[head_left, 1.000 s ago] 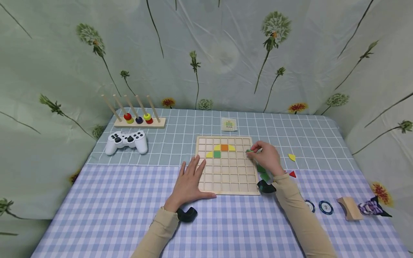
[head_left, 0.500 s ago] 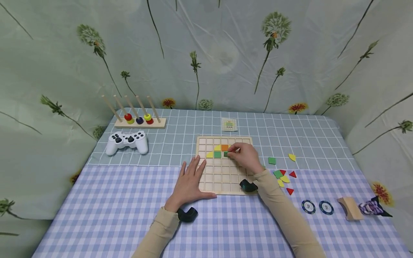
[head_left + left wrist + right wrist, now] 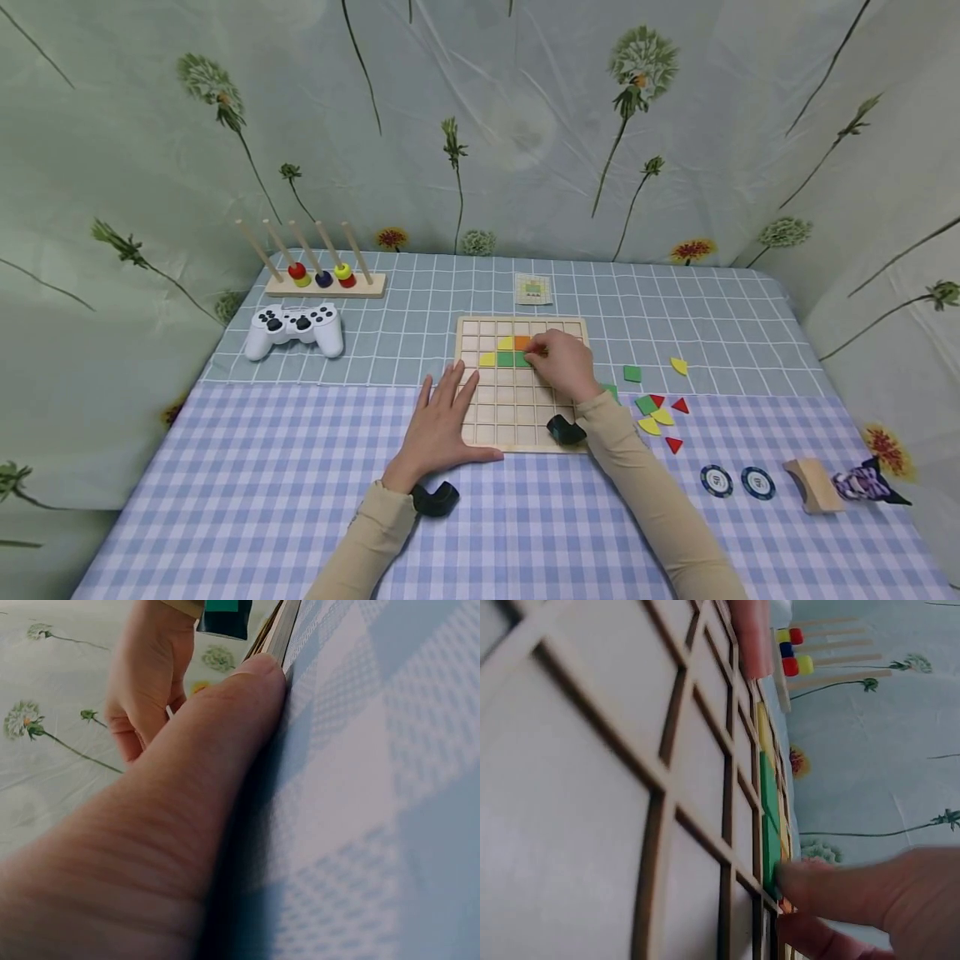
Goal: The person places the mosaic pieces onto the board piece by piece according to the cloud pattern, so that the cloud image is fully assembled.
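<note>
Green tile: I'm seeing R hand touching it, can't tell if pinching; L hand resting on wood bd, fingers apart.

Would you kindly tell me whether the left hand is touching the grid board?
Touching: the left wrist view shows the left hand with its thumb tip against the grid board.

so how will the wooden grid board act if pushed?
The wooden grid board is probably stiff: it looks like wood and lies flat. Broad and low, it would likely slide rather than tip. Its green tiles should mostly ride along, since raised ridges border them.
</note>
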A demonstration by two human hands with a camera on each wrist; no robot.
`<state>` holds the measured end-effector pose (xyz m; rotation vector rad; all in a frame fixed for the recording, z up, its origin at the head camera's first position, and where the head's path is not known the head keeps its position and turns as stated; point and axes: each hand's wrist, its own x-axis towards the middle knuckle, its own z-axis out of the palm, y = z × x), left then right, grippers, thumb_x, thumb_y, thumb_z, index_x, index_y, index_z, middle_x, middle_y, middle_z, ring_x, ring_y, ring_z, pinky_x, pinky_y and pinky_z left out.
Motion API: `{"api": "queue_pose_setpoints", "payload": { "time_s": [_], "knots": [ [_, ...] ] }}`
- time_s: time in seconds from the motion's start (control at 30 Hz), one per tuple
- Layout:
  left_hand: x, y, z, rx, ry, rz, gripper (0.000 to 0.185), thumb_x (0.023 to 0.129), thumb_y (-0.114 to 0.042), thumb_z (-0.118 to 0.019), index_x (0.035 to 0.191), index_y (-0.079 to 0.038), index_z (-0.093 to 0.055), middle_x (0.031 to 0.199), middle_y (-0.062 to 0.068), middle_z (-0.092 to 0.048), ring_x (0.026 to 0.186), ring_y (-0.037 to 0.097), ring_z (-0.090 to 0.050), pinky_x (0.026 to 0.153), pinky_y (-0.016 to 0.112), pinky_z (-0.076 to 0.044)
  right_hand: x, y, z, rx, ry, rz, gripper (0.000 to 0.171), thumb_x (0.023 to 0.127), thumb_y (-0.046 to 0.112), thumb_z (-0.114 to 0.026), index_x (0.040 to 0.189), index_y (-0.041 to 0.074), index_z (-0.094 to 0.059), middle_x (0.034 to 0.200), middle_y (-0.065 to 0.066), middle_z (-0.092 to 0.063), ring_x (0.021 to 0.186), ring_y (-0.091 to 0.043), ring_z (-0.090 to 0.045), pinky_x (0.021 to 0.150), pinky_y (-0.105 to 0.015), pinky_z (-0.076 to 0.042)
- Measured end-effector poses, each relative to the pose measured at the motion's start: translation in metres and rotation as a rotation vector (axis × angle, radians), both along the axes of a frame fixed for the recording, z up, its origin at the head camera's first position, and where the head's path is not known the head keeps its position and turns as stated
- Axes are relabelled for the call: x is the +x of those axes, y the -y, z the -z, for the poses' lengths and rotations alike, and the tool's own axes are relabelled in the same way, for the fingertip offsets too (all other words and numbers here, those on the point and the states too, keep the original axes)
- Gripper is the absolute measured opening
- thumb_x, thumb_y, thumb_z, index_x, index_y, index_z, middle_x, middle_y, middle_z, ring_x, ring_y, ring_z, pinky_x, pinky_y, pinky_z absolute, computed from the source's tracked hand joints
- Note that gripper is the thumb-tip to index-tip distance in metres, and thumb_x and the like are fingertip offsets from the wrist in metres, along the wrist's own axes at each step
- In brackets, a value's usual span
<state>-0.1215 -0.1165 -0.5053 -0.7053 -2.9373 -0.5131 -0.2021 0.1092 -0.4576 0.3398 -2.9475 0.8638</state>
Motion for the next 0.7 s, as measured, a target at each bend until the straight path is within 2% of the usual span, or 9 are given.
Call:
{"api": "queue_pose_setpoints", "payload": {
  "time_s": [0.13, 0.33, 0.43, 0.53, 0.7],
  "knots": [
    [0.000, 0.001, 0.001, 0.007, -0.013, 0.007, 0.120, 0.062, -0.083, -0.058, 0.151, -0.009, -0.025, 0.156, 0.015, -0.015, 0.143, 0.028, -0.009, 0.112, 0.050, -0.003, 0.000, 0.001, 0.000, 0.027, 0.006, -0.005, 0.005, 0.082, 0.019, -0.076, 0.082, 0.014, -0.075, 0.079, 0.001, -0.061, 0.072, -0.017, -0.056, 0.058, -0.033, -0.044],
    [0.000, 0.000, 0.002, 0.018, -0.020, 0.010, 0.120, 0.062, -0.083, -0.059, 0.151, -0.009, -0.026, 0.156, 0.015, -0.016, 0.143, 0.028, -0.009, 0.113, 0.050, -0.003, 0.001, -0.011, 0.003, -0.015, 0.015, -0.053, 0.008, 0.083, 0.022, -0.074, 0.082, 0.014, -0.073, 0.074, 0.003, -0.059, 0.068, -0.016, -0.054, 0.058, -0.032, -0.043],
    [0.000, -0.001, 0.003, 0.016, -0.006, 0.017, 0.120, 0.063, -0.083, -0.059, 0.151, -0.009, -0.025, 0.156, 0.015, -0.014, 0.143, 0.028, -0.008, 0.113, 0.049, -0.003, 0.004, -0.029, 0.003, -0.062, 0.014, -0.061, 0.010, 0.083, 0.022, -0.074, 0.085, 0.012, -0.073, 0.075, 0.003, -0.058, 0.068, -0.016, -0.054, 0.058, -0.033, -0.043],
    [0.000, -0.002, 0.003, 0.012, -0.003, 0.022, 0.120, 0.063, -0.083, -0.058, 0.152, -0.009, -0.023, 0.156, 0.015, -0.013, 0.143, 0.028, -0.007, 0.113, 0.049, -0.002, 0.006, -0.052, 0.001, -0.089, 0.022, -0.034, 0.013, 0.083, 0.022, -0.075, 0.089, 0.011, -0.073, 0.076, 0.002, -0.059, 0.066, -0.017, -0.053, 0.057, -0.032, -0.041],
    [-0.001, 0.000, 0.004, 0.010, -0.012, 0.009, 0.121, 0.062, -0.081, -0.062, 0.152, -0.010, -0.023, 0.156, 0.014, -0.013, 0.143, 0.027, -0.007, 0.113, 0.047, 0.000, 0.010, -0.092, -0.008, -0.055, 0.049, 0.009, 0.017, 0.083, 0.020, -0.074, 0.093, 0.007, -0.071, 0.078, -0.002, -0.062, 0.062, -0.018, -0.051, 0.052, -0.032, -0.038]
  ]
}}
